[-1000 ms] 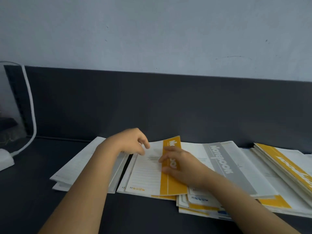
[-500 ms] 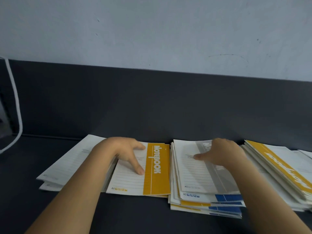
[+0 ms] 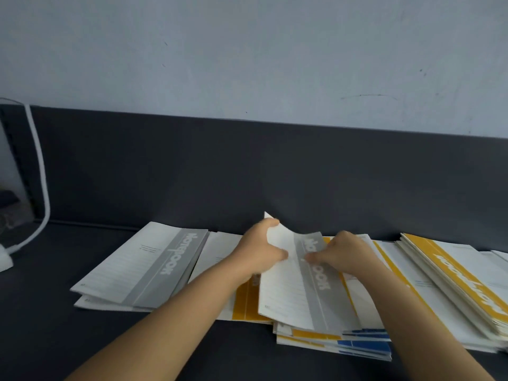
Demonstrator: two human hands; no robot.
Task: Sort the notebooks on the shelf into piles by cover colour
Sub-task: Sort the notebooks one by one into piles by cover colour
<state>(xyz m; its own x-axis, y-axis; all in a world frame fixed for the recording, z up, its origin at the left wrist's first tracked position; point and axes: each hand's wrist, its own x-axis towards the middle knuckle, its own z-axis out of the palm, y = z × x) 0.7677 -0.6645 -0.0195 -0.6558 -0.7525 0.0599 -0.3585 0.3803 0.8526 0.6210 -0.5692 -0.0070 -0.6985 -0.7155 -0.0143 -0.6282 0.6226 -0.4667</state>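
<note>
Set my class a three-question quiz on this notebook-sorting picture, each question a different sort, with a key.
1. True or false: the left hand holds a blue notebook.
2. The leftmost pile has a top cover band that is: A yellow, B grey, C blue.
3. Fill in: the right hand pinches the lifted notebook on its ___ band.
Key: 1 false; 2 B; 3 grey.

left pile (image 3: 143, 270) on shelf (image 3: 82, 339) | single notebook (image 3: 244, 301) right of it | lifted notebook (image 3: 288, 292) over centre stack (image 3: 343, 342) | right pile (image 3: 453, 276) just right of stack | cable (image 3: 41, 174) left of all
</note>
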